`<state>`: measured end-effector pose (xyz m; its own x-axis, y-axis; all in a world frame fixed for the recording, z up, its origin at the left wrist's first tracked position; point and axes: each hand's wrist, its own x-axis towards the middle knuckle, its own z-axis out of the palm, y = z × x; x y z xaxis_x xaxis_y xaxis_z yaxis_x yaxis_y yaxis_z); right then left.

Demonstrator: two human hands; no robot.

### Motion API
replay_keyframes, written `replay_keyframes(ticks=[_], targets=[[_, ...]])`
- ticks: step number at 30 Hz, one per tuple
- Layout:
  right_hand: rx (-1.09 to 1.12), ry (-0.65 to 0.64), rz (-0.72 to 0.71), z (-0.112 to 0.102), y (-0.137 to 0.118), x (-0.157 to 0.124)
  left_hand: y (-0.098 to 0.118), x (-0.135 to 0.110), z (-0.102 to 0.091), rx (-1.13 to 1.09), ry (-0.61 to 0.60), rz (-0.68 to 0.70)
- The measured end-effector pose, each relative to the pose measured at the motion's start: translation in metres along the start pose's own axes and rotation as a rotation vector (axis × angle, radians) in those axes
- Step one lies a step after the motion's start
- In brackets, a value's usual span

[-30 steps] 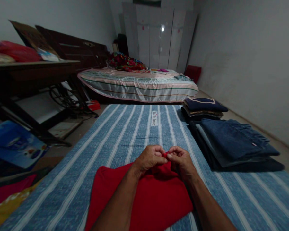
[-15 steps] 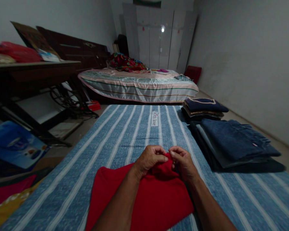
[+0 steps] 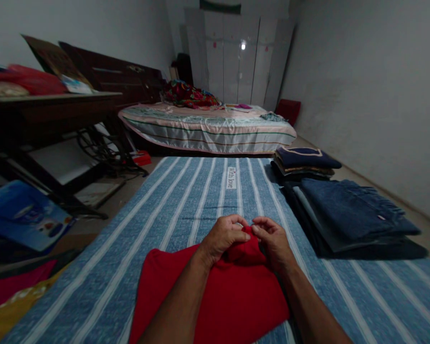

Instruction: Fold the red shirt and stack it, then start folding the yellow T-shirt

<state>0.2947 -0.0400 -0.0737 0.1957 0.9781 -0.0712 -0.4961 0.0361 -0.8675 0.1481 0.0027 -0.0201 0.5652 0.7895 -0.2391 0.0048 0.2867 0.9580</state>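
A red garment (image 3: 236,296) lies partly folded on the blue striped bedspread (image 3: 186,191), directly before me; its exact kind I cannot tell. My left hand (image 3: 226,235) pinches the bunched upper edge of the red cloth between thumb and fingers. Close beside it, my right hand (image 3: 270,236) grips the same edge, fingertips nearly meeting those of the left. A small raised fold of red stands between the two hands. My forearms cover part of the garment, and its near end runs out of the picture.
On the right lie folded jeans (image 3: 351,210) in a stack, with a pile of folded dark clothes (image 3: 304,160) behind. A blue box (image 3: 25,215) and a sewing machine table (image 3: 57,98) stand left. Farther back are another bed (image 3: 208,131) and a wardrobe (image 3: 231,62).
Both hands keep their hold on the red garment's edge, with only slight finger movement. The whole view has shifted a little.
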Motion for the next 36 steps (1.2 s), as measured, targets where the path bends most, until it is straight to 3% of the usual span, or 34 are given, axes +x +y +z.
replay_keyframes(ticks=[15,19,25,30,36], targets=[[-0.148,-0.040,-0.100,0.002,0.003,-0.001,-0.012,0.008,-0.003,-0.093,0.029,0.054],[-0.264,0.003,-0.122,0.002,0.003,-0.001,-0.012,0.008,0.000,-0.066,0.101,0.080],[-0.376,-0.030,-0.089,0.005,0.001,-0.002,-0.016,0.012,0.003,-0.024,0.211,0.131],[-0.422,-0.017,-0.081,0.000,0.003,-0.001,-0.022,0.017,0.005,0.029,0.223,0.192],[-0.309,0.020,-0.023,-0.006,0.010,0.002,-0.026,0.021,0.003,0.114,0.255,0.249]])
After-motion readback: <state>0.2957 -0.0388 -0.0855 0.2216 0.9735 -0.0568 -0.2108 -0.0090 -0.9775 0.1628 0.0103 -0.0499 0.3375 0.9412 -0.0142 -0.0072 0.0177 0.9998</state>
